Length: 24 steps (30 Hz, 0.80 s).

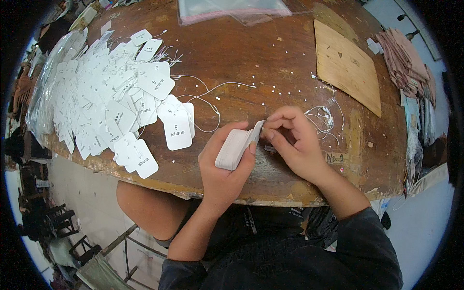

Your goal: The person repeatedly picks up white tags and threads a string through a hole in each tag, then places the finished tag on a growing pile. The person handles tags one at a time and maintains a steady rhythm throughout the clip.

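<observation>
My left hand (pixel 224 159) holds a thick stack of white card hang tags (pixel 233 148) on edge above the table, with the thumb across the near side. One tag (pixel 258 128) leans out from the right end of the stack. At that tag's upper edge are the fingertips of my right hand (pixel 293 141), thumb and forefinger close together; whether they grip the tag or a thin string cannot be made out. To the left spreads a large heap of white printed tags (pixel 90 98), many with white strings. A small group of tags (pixel 177 128) lies nearest my left hand.
Loose white strings (pixel 322 119) lie tangled right of my right hand. A wooden board (pixel 346 69) rests at the right, near folded pink cloth (pixel 406 61). Clear plastic sleeves (pixel 232 11) lie at the far edge. Tiny white dots dot the brown wooden table (pixel 232 54).
</observation>
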{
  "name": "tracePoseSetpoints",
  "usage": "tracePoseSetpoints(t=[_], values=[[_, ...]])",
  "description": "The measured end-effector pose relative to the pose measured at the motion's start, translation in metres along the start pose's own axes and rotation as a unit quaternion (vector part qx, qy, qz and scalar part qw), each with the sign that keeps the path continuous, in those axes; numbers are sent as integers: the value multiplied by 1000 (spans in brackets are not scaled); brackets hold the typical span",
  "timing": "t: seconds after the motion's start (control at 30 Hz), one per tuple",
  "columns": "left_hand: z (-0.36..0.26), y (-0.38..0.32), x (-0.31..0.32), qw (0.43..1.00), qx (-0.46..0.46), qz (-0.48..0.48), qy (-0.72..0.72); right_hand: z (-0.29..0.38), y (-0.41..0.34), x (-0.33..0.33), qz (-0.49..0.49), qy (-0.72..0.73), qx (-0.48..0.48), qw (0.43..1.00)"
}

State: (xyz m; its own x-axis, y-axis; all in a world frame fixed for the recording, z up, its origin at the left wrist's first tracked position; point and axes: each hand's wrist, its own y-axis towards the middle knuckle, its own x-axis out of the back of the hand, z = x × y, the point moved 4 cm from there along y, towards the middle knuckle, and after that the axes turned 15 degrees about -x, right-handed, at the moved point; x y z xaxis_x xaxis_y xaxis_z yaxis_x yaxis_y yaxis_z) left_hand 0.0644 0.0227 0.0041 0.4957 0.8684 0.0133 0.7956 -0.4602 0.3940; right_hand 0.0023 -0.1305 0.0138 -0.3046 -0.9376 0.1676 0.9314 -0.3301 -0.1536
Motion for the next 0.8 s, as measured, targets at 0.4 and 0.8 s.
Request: tracePoseSetpoints(t=[0.4, 0.8], values=[[-8, 5, -3, 976, -155, 48, 142, 4, 1, 6, -40, -101, 83, 991], [-25, -7, -19, 822, -296, 100, 476, 3, 1, 6, 25, 82, -14, 996]])
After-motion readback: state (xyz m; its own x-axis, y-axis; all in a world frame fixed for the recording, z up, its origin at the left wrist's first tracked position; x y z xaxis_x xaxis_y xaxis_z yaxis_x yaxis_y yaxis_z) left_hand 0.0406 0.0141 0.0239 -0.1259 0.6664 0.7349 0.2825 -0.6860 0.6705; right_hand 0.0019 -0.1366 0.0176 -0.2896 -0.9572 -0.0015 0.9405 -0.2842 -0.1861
